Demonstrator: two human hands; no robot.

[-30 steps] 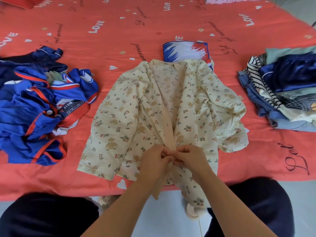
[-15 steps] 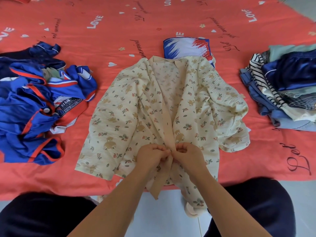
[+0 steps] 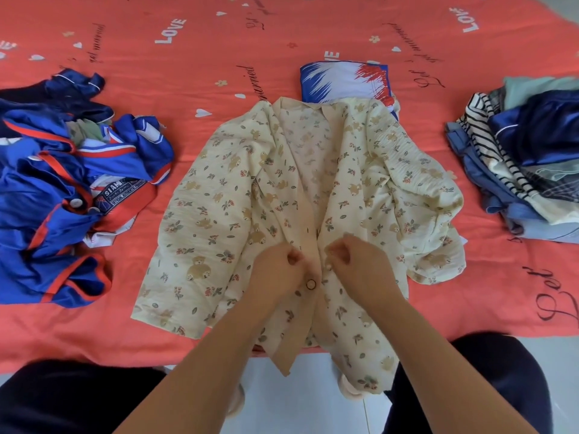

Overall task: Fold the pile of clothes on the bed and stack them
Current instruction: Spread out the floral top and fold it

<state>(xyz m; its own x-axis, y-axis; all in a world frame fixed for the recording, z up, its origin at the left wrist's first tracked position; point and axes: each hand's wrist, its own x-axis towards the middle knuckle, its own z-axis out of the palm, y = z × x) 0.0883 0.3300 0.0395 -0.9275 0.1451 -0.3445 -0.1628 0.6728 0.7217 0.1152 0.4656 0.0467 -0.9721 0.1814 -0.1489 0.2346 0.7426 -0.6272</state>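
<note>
Bed, coral sheet w/ "LOVE" print, fills most of the view & is the work surface. Person stands at its near edge, dark trouser legs in the bottom corners.

Left side: unfolded pile of blue & red sporty tops, crumpled together, prob. the stock yet to do.

Centre: cream shirt w/ bear & flower print, laid front-up. Collar points away from the person, hem hangs over the bed edge toward the floor, cloth is bunched on the side toward the stack. Laid flat like this so the fronts can be closed before folding, I'd say.

Right side, well apart: stack of striped, navy & pale blue items, roughly layered. Looks like the done side.

Behind the collar: folded blue-white-red cloth, its near edge overlapped by the shirt's top.

Left hand: fingers curled, pinching the plain beige front strip. Right hand: also curled, knuckles up, pinching the opposite front edge of the shirt. Hands sit near each other w/ a small gap btwn, each on its own side of the opening. Reads as lining up the next button & hole.

One button shows done up just below the hands; upper front is open. Step in hand: buttoning, the fold itself not yet begun
</note>
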